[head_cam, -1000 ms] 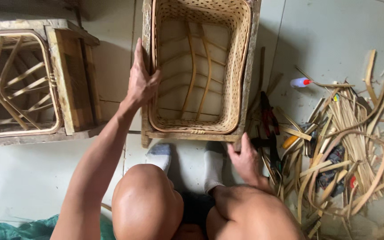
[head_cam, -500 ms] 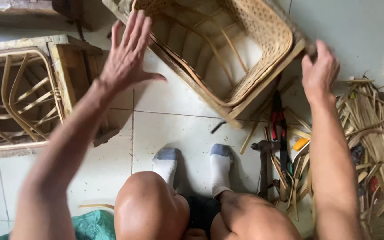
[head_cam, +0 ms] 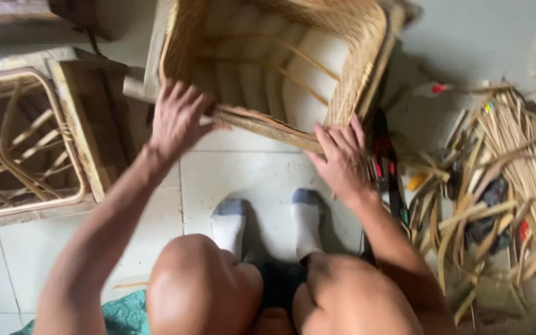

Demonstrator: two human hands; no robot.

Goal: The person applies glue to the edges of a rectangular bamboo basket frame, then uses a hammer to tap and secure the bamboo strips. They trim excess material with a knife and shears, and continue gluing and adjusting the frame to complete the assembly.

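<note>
While both hands grip one woven basket (head_cam: 274, 68) | left hand (head_cam: 178, 121) fingers curled on rim | right hand (head_cam: 342, 161) likewise

Floor (head_cam: 249, 167): pale square tiles, thin grout lines, soft daylight. Unfinished rattan frame (head_cam: 26, 142) at left. Heap of cane strips (head_cam: 504, 174) at right. Teal cloth (head_cam: 122, 313) at bottom edge.

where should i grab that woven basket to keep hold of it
Grip the woven basket by its near wooden rim, coming from the feet's side. It is tilted with its opening up, so that edge faces you, where the left hand and right hand already rest.
</note>
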